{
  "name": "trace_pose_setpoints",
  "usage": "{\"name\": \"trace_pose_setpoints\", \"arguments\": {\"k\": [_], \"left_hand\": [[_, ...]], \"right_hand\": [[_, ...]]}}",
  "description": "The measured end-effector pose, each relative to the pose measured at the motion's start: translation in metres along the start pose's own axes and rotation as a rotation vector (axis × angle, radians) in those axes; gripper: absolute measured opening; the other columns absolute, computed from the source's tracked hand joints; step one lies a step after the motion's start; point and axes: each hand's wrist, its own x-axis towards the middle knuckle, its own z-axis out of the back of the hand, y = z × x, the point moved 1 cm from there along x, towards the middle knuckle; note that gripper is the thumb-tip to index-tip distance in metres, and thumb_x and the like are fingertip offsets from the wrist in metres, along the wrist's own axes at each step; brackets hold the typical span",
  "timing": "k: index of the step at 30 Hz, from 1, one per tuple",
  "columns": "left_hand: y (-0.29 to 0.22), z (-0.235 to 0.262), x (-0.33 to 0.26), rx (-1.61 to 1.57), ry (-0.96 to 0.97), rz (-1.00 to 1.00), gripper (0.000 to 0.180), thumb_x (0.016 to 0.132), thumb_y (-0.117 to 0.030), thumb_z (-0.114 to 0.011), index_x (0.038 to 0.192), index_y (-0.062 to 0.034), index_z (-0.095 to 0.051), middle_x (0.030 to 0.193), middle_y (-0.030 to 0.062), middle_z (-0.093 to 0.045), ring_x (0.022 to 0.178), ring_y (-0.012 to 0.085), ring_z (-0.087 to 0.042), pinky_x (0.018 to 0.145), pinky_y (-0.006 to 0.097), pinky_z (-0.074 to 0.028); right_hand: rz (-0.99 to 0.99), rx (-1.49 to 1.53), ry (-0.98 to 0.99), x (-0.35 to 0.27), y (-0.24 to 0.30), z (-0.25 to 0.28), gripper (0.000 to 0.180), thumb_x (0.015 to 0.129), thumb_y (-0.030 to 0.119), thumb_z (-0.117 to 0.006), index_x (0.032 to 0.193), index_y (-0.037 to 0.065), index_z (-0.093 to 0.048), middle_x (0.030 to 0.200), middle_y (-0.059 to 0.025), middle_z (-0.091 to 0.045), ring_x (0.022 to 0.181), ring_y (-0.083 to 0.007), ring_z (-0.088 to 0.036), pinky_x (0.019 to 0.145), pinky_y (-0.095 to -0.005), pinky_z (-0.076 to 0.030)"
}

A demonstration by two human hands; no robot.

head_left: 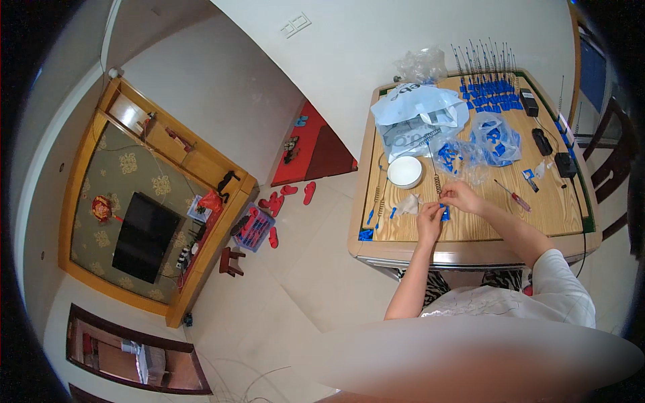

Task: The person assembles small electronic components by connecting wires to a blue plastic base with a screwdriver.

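Observation:
My left hand (429, 220) and my right hand (462, 197) meet over the near part of the table, fingertips pinched close together. Between them a thin coiled wire (437, 181) points away from me, its lower end at my right fingertips. A small blue piece (445, 214) shows beside my left fingers, which appear closed on it. The fingers partly hide the join between wire and blue piece. Left of my hands lie a crumpled white tissue (407, 204) and more coiled wires (375, 198) with blue ends. A white bowl (404, 172) sits just beyond the tissue.
Behind the bowl is a light-blue plastic bag (413, 111). Clear bags of blue pieces (496, 139) lie nearby. Several upright coiled wires with blue bases (492, 94) fill the far right. A screwdriver (516, 198) and a black box (565, 165) are at the right.

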Motion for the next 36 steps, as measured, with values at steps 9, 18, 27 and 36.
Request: {"name": "trace_pose_setpoints", "arguments": {"k": [9,18,27,36], "left_hand": [[0.0,-0.002,-0.009,0.096,-0.038,0.009,0.015,0.078,-0.007,-0.067,0.09,0.0017,-0.068,0.098,0.0136,-0.063,0.088,0.0251,-0.06,0.079,0.031,-0.046],[0.003,-0.004,-0.014,0.28,-0.051,-0.117,0.015,0.074,-0.01,-0.068,0.086,-0.0014,-0.07,0.1,0.0127,-0.062,0.098,0.0299,-0.053,0.087,0.037,-0.041],[-0.029,0.028,0.03,-0.154,0.008,-0.005,0.042,0.086,-0.013,-0.061,0.124,-0.0005,-0.048,0.108,0.0144,-0.059,0.107,0.0221,-0.053,0.091,0.032,-0.041],[-0.083,0.003,0.07,-0.481,0.228,-0.055,0.024,0.097,-0.024,-0.043,0.089,-0.0035,-0.053,0.074,0.0006,-0.053,0.069,0.0087,-0.049,0.064,0.023,-0.04]], "right_hand": [[-0.077,-0.011,0.031,-0.011,-0.003,-0.004,0.013,0.074,0.008,-0.068,0.08,-0.001,-0.062,0.074,-0.0095,-0.059,0.066,-0.0163,-0.057,0.061,-0.0286,-0.046],[0.01,-0.021,-0.007,-0.018,-0.012,-0.008,0.012,0.074,0.008,-0.068,0.079,0.0,-0.061,0.073,-0.0089,-0.058,0.066,-0.0169,-0.056,0.059,-0.0288,-0.044],[0.03,-0.043,0.002,-0.014,-0.015,-0.012,0.013,0.073,0.008,-0.069,0.081,0.0,-0.061,0.074,-0.0106,-0.059,0.068,-0.0196,-0.058,0.063,-0.0312,-0.047],[0.048,-0.056,-0.017,-0.017,-0.016,-0.015,0.014,0.073,0.006,-0.068,0.082,0.0,-0.06,0.075,-0.0124,-0.059,0.069,-0.0221,-0.058,0.065,-0.0327,-0.047]]}}
